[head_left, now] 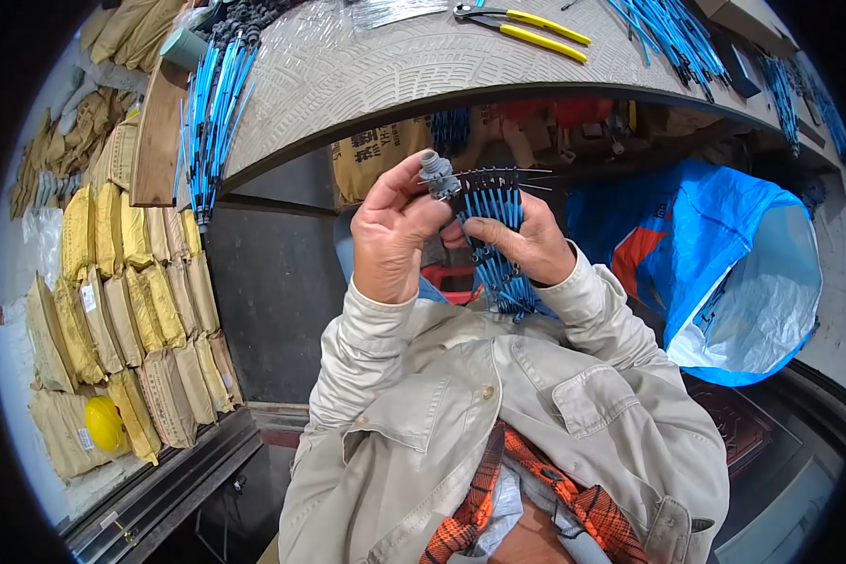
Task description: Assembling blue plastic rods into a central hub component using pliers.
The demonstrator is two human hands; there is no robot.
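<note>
In front of my chest, my left hand [392,228] pinches a small grey ridged plastic fitting [437,173] between thumb and fingers. My right hand [534,242] grips a flat bunch of blue rods with black ends [492,199], its thumb laid across them. Thin pale wires stick out sideways from the black ends at the top of the bunch. The grey fitting is close beside the left edge of these black ends; whether the two touch I cannot tell. The lower ends of the rods hang down toward my lap.
Ahead is a patterned worktop [348,80] with yellow-handled cutters [526,30]. Blue rods [218,113] hang over its left corner, and more blue rods [672,42] lie at far right. A large blue bag [672,244] stands open to my right. Stacked paper sacks [132,310] line the left.
</note>
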